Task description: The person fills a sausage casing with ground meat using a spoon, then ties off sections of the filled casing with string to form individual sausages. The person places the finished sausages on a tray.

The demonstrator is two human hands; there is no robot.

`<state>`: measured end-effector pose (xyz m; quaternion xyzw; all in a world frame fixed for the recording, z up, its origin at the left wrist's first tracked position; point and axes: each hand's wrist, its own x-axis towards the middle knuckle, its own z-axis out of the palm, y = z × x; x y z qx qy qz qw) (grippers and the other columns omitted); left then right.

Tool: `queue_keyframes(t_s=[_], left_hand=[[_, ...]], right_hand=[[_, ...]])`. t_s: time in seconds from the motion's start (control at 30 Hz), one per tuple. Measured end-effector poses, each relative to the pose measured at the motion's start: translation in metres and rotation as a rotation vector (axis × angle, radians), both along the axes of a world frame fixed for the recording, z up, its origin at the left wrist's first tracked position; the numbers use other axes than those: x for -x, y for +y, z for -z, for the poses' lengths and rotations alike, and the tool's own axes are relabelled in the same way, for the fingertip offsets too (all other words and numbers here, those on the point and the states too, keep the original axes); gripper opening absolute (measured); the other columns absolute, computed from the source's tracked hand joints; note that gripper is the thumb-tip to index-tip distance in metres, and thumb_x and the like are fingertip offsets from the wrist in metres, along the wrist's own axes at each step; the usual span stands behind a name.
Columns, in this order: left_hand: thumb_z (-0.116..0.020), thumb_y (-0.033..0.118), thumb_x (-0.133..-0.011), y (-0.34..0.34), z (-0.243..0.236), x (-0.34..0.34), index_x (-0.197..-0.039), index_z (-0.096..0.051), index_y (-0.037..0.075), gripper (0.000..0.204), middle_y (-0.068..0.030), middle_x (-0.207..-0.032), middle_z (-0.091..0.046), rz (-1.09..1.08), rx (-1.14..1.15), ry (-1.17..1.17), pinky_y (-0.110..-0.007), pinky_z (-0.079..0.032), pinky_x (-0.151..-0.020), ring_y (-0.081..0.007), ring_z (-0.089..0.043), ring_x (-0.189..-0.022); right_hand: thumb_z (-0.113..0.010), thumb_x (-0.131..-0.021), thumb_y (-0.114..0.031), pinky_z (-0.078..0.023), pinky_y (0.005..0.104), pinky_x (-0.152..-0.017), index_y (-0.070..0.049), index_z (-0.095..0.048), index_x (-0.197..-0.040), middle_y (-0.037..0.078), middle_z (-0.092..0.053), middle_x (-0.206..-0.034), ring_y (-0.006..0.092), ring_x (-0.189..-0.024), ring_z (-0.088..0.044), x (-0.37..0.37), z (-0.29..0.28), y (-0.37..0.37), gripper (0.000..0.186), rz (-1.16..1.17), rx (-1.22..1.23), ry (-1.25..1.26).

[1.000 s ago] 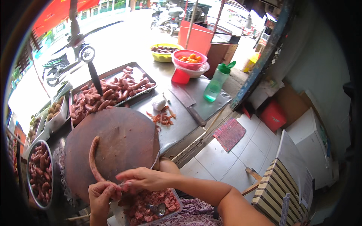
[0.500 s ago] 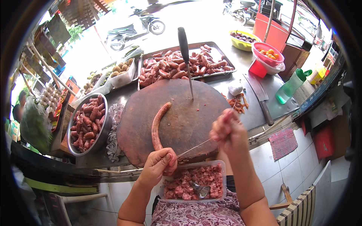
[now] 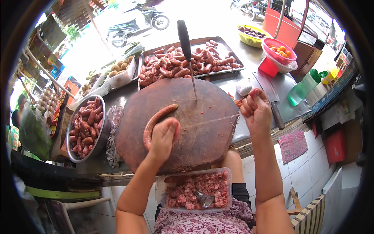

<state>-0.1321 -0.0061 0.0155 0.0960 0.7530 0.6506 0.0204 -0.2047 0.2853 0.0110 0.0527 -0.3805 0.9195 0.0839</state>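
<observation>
On the round chopping board, I find the left hand closed over the near end of the long sausage, pinning it flat. Half a second ago it sat lower. The string now runs taut to the right hand, fisted around it beyond the board's edge: tying is underway.

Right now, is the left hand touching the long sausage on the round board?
Touching. The head view shows the left hand closed over the lower end of the long sausage, which curves out from under its fingers across the round board.
</observation>
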Motion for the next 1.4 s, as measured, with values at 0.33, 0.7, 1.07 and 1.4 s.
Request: queue_keyframes(t_s=[0.33,0.7,1.07,1.4], left_hand=[[-0.053,0.01,-0.103,0.014,0.029,0.134,-0.106,-0.054,0.005,0.006,-0.0005,-0.086,-0.052,-0.01,0.022,-0.042,-0.025,-0.043,-0.065,-0.0095,-0.051,-0.075],[-0.066,0.02,-0.098,0.02,0.016,0.006,-0.106,-0.066,-0.006,0.027,-0.0192,-0.1,-0.072,0.129,0.18,0.161,-0.041,-0.056,-0.09,-0.0304,-0.07,-0.098],[-0.054,0.022,-0.105,0.036,0.028,-0.061,-0.114,-0.069,-0.005,0.032,-0.019,-0.144,-0.056,0.008,-1.278,-0.192,-0.045,-0.038,-0.118,-0.034,-0.046,-0.14],[-0.043,0.035,-0.11,0.01,0.012,-0.06,-0.107,-0.065,-0.002,0.043,-0.0109,-0.099,-0.067,0.267,-1.181,-0.217,-0.03,-0.051,-0.074,-0.0178,-0.063,-0.087]], right_hand=[[-0.065,-0.089,-0.01,-0.048,0.042,-0.086,-0.001,-0.066,-0.088,0.013,-0.065,-0.085,0.0315,-0.091,-0.06,0.074,0.001,-0.028,0.01,0.482,-1.707,0.633],[-0.068,-0.089,-0.009,-0.05,0.0359,-0.079,0.003,-0.069,-0.089,0.012,-0.066,-0.085,0.0267,-0.085,-0.063,-0.018,-0.011,-0.054,0.012,-0.186,-1.311,0.697],[-0.074,-0.087,-0.007,-0.052,0.0316,-0.073,0.003,-0.07,-0.103,0.012,-0.068,-0.096,0.0203,-0.086,-0.066,-0.08,0.003,-0.07,0.02,0.114,-1.193,0.187],[-0.062,-0.093,0.002,-0.052,0.036,-0.077,0.002,-0.063,-0.094,0.015,-0.066,-0.096,0.0296,-0.087,-0.065,-0.11,0.0,-0.09,0.002,0.187,-1.185,0.567]])
